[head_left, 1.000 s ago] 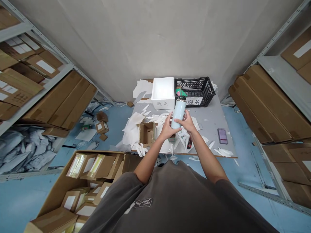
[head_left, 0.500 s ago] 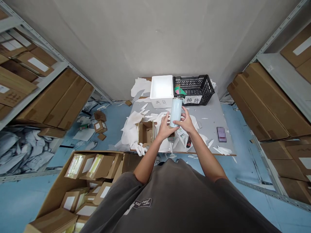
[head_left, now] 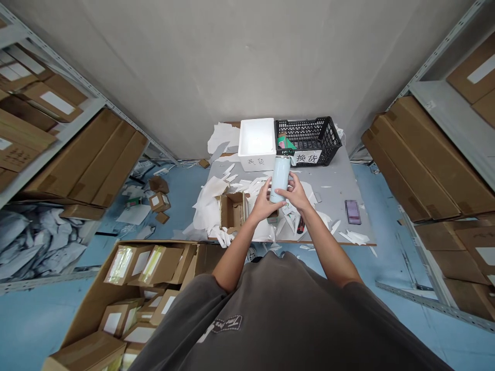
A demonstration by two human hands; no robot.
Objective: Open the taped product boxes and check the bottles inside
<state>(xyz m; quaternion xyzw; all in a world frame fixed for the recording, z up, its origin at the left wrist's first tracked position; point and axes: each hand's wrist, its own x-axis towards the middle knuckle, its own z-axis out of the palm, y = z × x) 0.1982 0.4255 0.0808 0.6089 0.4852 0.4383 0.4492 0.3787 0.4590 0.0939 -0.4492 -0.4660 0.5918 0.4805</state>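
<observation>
A pale blue tumbler [head_left: 280, 178] with a metal rim stands nearly upright between my two hands, above the table. My left hand [head_left: 264, 204] grips it low on the left side, and my right hand [head_left: 296, 194] wraps its right side with the thumb across the front. Below and left of the hands sits an open small cardboard box [head_left: 233, 210] amid white paper scraps. Under my right wrist lies a red and black tool [head_left: 300, 225], whose kind I cannot make out.
At the table's back stand a white foam box [head_left: 257, 161] and a black plastic crate [head_left: 327, 139] holding a green item. A blurred purple object [head_left: 352, 212] lies at the right. A large carton [head_left: 87, 296] of small boxes stands front left; shelves with cartons flank both sides.
Both hands keep hold of the tumbler in almost the same place. The view has shifted very slightly.
</observation>
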